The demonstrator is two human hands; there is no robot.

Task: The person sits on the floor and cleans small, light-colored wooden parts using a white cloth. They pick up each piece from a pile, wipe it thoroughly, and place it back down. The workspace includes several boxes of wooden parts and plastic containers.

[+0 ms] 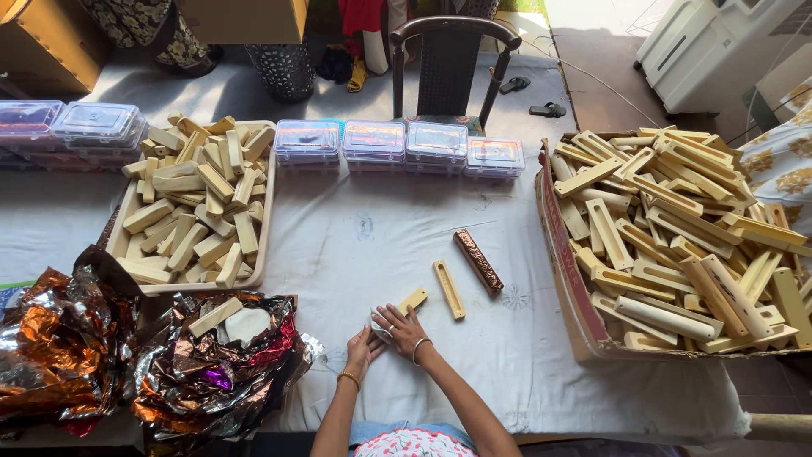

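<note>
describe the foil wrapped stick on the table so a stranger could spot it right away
Start at the big cardboard box of pale hollow wooden pieces on the right of the white-clothed table. Just left of it lies a slim stick wrapped in shiny copper-brown foil, set diagonally. The bare pale wooden piece beside it is unwrapped; this alone is foil-covered.

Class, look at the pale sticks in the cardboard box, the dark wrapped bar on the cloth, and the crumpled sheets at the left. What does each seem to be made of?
Pale sticks: probably unfinished wood, matt cream with square-cut edges, though moulded plastic is possible.
Dark wrapped bar: covered in what looks like glossy patterned foil, brown with glints.
Crumpled sheets: metallic foil or film, with sharp creases and mirror-like copper and silver shine.
</note>
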